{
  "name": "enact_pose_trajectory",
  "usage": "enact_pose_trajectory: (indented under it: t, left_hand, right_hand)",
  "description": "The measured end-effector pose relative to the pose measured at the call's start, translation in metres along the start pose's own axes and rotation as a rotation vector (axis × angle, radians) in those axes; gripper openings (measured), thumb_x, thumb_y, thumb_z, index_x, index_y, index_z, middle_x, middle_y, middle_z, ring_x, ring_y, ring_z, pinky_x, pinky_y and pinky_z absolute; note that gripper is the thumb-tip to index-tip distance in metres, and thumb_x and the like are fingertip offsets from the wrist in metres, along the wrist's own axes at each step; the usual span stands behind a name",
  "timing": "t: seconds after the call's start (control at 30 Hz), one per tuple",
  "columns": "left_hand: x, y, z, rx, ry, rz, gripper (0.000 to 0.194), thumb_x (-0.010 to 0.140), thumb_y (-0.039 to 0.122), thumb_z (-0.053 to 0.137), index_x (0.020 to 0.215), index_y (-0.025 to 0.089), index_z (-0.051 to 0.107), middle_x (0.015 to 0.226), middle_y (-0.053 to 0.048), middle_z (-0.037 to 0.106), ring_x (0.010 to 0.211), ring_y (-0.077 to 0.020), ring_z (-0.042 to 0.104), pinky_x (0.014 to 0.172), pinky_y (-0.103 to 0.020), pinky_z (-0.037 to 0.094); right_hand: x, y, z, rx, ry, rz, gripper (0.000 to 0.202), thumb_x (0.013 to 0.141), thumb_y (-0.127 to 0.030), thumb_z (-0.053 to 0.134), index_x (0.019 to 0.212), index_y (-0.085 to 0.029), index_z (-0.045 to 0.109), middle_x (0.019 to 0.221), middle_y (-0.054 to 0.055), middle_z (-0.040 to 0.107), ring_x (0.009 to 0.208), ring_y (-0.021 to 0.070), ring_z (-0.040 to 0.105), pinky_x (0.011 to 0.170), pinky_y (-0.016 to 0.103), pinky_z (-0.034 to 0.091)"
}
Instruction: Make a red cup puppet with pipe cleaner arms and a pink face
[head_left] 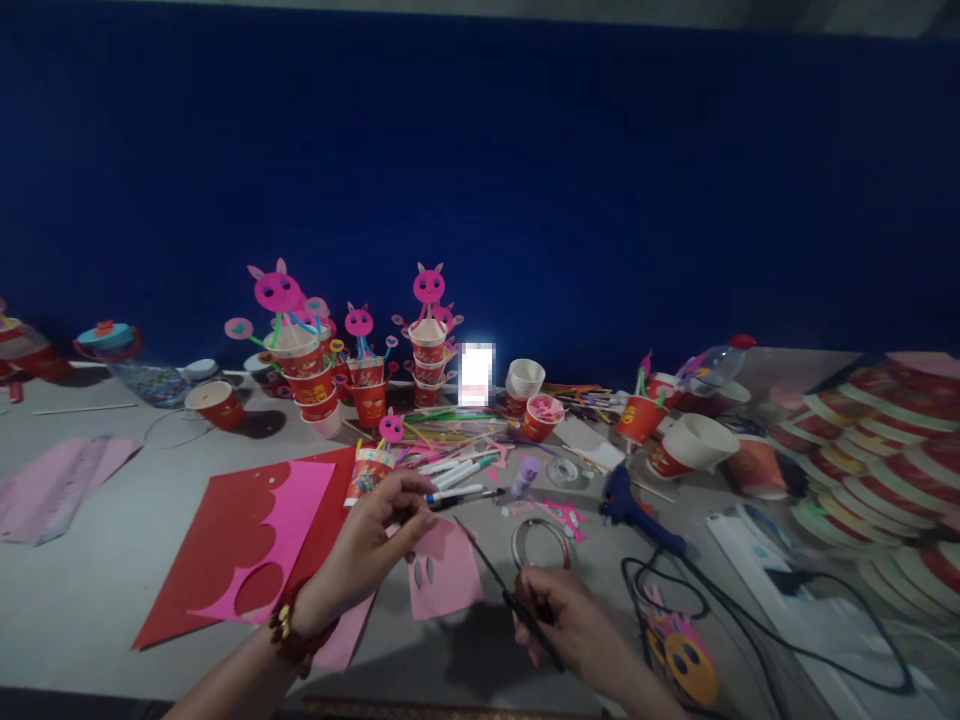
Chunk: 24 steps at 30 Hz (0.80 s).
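My left hand [390, 525], with a bead bracelet at the wrist, has thumb and forefinger closed at the upper edge of a light pink sheet of paper [450, 590]. Two small leaf-shaped holes are cut in that sheet. Dark-handled scissors [499, 578] are in my right hand [551, 615], fingers wrapped round the handles. Their blades point up and left, along the sheet's right edge. Behind my left hand stands a small decorated paper cup [371, 474] with a pink face on it. A roll of tape [541, 545] lies just beyond my right hand.
Red card [202, 545] with a cut magenta sheet [304, 510] lies at left. Cup figures [311, 385] stand behind, beside markers [457, 475] and pipe cleaners. At right are a blue glue gun [637, 510], its cord, a power strip [780, 590] and stacked cups [885, 440].
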<state>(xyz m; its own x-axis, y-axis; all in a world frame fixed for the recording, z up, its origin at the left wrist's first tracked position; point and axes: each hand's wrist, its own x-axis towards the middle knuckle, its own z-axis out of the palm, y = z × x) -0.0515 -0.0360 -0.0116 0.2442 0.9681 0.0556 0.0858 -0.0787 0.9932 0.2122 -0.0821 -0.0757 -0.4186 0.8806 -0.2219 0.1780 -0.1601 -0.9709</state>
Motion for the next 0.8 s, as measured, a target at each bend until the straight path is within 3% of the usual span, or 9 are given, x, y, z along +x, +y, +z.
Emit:
enact_pose_trajectory:
  t: [0.1,0.17,0.27,0.37,0.43,0.57,0.8]
  left_hand:
    - [-0.005,-0.014,0.013,-0.227,0.122,0.017,0.038,0.087,0.047,0.069,0.112,0.022,0.059,0.088,-0.002,0.061,0.073,-0.0149,0.058,0.058,-0.022,0.051]
    - [-0.011,-0.025,0.025,-0.363,0.138,0.01,0.044,0.087,0.055,0.066,0.114,0.021,0.06,0.088,-0.003,0.063,0.07,-0.0151,0.058,0.059,-0.025,0.05]
    - [-0.017,-0.037,0.044,-0.387,0.051,0.003,0.047,0.081,0.059,0.071,0.1,0.016,0.066,0.068,-0.001,0.062,0.062,-0.0147,0.056,0.059,-0.025,0.047]
    - [-0.018,-0.034,0.054,-0.348,0.118,-0.051,0.039,0.089,0.053,0.066,0.083,0.014,0.068,0.067,-0.003,0.063,0.061,-0.0137,0.056,0.062,-0.026,0.047]
    - [-0.016,-0.029,0.055,-0.313,0.147,-0.074,0.04,0.089,0.052,0.065,0.075,0.014,0.067,0.067,-0.003,0.064,0.062,-0.0141,0.058,0.061,-0.025,0.047]
    - [-0.014,-0.021,0.052,-0.209,0.099,-0.038,0.045,0.086,0.057,0.066,0.07,0.015,0.066,0.063,-0.003,0.063,0.06,-0.0147,0.058,0.058,-0.025,0.048]
    - [-0.015,-0.024,0.047,-0.057,0.025,-0.028,0.041,0.091,0.051,0.061,0.071,0.016,0.067,0.064,-0.003,0.065,0.061,-0.0153,0.061,0.058,-0.023,0.048]
  right_hand:
    - [0.0,0.001,0.002,0.017,0.039,-0.011,0.036,0.081,-0.043,0.067,0.066,-0.023,0.042,0.059,-0.004,0.057,0.047,0.0097,0.052,0.047,0.02,0.04]
    - [0.001,0.001,0.003,-0.005,0.06,-0.015,0.037,0.081,-0.048,0.067,0.068,-0.023,0.043,0.059,-0.004,0.056,0.049,0.0107,0.052,0.048,0.021,0.04]
    - [0.001,0.001,0.005,-0.104,0.084,-0.027,0.038,0.077,-0.047,0.071,0.067,-0.023,0.044,0.058,-0.004,0.055,0.05,0.0118,0.051,0.049,0.022,0.039]
    - [0.002,-0.001,0.009,-0.118,0.075,-0.026,0.036,0.075,-0.042,0.072,0.066,-0.023,0.043,0.059,-0.003,0.055,0.051,0.0119,0.05,0.049,0.023,0.038]
    - [0.002,-0.002,0.012,-0.061,0.067,-0.008,0.032,0.076,-0.038,0.069,0.066,-0.023,0.043,0.057,-0.004,0.055,0.05,0.0114,0.05,0.049,0.022,0.039]
    - [0.003,-0.008,0.016,0.064,0.045,0.026,0.028,0.074,-0.034,0.068,0.066,-0.023,0.044,0.057,-0.005,0.054,0.048,0.0094,0.051,0.049,0.021,0.039]
    - [0.004,-0.019,0.018,0.19,-0.006,0.054,0.037,0.067,-0.045,0.074,0.068,-0.023,0.044,0.057,-0.007,0.051,0.047,0.0086,0.049,0.047,0.021,0.038]
